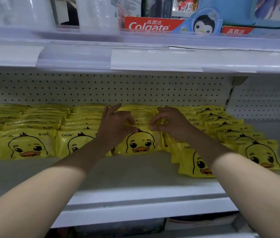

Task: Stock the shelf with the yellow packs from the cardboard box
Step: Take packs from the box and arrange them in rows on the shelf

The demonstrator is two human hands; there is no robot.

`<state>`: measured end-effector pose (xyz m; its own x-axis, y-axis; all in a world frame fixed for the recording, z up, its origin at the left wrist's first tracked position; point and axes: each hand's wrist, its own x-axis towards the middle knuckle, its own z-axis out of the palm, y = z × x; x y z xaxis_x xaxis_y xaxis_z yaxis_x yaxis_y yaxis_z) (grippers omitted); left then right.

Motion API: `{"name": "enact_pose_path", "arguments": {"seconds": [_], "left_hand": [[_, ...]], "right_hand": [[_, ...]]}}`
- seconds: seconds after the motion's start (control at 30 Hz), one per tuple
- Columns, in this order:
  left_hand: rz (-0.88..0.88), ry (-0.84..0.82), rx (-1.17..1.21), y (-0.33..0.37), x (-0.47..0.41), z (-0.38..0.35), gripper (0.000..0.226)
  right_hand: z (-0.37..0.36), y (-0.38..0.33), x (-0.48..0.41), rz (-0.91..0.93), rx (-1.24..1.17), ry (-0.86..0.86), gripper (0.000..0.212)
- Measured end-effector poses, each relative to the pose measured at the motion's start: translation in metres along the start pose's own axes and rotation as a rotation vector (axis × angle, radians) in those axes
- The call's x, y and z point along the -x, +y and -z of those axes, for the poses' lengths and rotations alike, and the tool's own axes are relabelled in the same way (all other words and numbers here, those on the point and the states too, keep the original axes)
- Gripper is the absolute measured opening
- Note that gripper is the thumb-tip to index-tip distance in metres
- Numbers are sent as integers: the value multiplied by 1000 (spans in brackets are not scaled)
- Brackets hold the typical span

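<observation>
L hand (116,125) and R hand (169,123) are both in the middle row. Fingers are curled and thumb meets fingertips at the top edge of the front duck pack (141,145). Each hand has a light pinch, not a full grip. The pinch may be on the pack just behind instead; the hands cover that edge, so I can't be sure.

Risks from here:
- The film looks slick, so a 2-finger pinch on the seam could slip and let the pack flop face down.
- The rows stand on edge, leaning back on each other. Pushing one in hard could shove the row behind askew or fan it over.
- The wrists pass close to the rows on either side. The low pack front right (194,162) sits w/ its bottom edge well fwd of the rest, and a nudge from the R forearm could send it off the lip.

Materials etc.: the yellow packs (46,117) are glossy plastic film, soft and pillowy, flat rectangles w/ crimped ends and a cartoon duck face printed on. They prob. dent under the fingers, so no firm edge to square against. The shelf (118,174) is smooth white painted metal w/ low friction, backed by white pegboard (101,88). Above, stiff card toothpaste boxes (149,24) sit on the next level.

The cardboard box isn't in view.
</observation>
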<state>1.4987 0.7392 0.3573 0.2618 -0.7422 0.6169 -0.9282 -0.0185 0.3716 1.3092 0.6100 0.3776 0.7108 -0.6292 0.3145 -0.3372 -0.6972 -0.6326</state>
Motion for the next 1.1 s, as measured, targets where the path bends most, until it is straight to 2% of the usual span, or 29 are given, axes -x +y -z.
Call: {"name": "enact_pose_path", "arguments": {"seconds": [0.13, 0.3, 0.47, 0.6, 0.67, 0.8, 0.97, 1.1], "left_hand": [[-10, 25, -16, -2, 1, -4, 17], [-16, 19, -71, -1, 0, -3, 14], [24, -71, -223, 5, -4, -1, 25], [96, -149, -252, 14, -5, 2, 27], [120, -138, -223, 22, -6, 7, 37], [113, -155, -154, 57, -7, 9, 76], [74, -351, -206, 109, 1, -12, 115], [67, -526, -246, 145, 9, -33, 131]], "right_hand": [[-7, 2, -2, 15, 14, 21, 19], [-12, 1, -5, -23, 89, 49, 21], [-14, -1, -9, -35, 180, 47, 26], [-8, -4, -5, -2, 208, 34, 28], [6, -5, 2, 32, 234, 35, 40], [46, -1, 19, 26, 367, -2, 75], [92, 14, 50, -30, 511, -106, 102], [119, 31, 74, -62, 628, -279, 117]]}}
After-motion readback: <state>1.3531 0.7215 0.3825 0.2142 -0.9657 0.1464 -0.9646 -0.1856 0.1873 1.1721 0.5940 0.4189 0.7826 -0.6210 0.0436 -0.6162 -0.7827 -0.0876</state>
